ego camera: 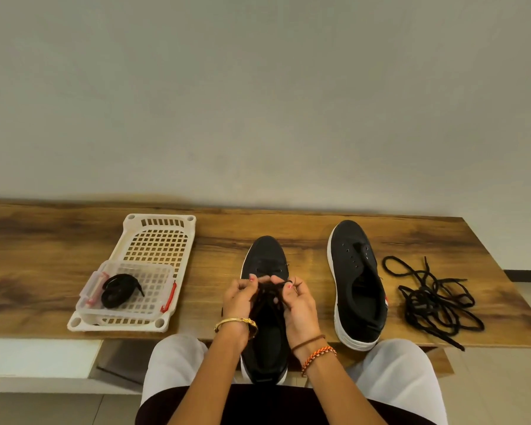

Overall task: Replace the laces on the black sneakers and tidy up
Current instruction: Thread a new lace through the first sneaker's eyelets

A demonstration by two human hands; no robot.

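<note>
A black sneaker [265, 256] with a white sole lies toe away from me at the table's front middle, its heel past the edge. My left hand [238, 297] and my right hand [298, 302] both pinch its black lace [270, 294] over the eyelets. A second black sneaker [357, 289], with no lace in it, lies to the right. Beside that one sits a tangle of loose black laces [436, 299]. A coiled black lace [118, 289] rests in a small clear box [161, 279] on the left.
The clear box with red clips stands inside a cream perforated tray [157, 237] at the left of the wooden table [43, 256]. A plain wall rises behind. My knees in pale trousers are under the front edge.
</note>
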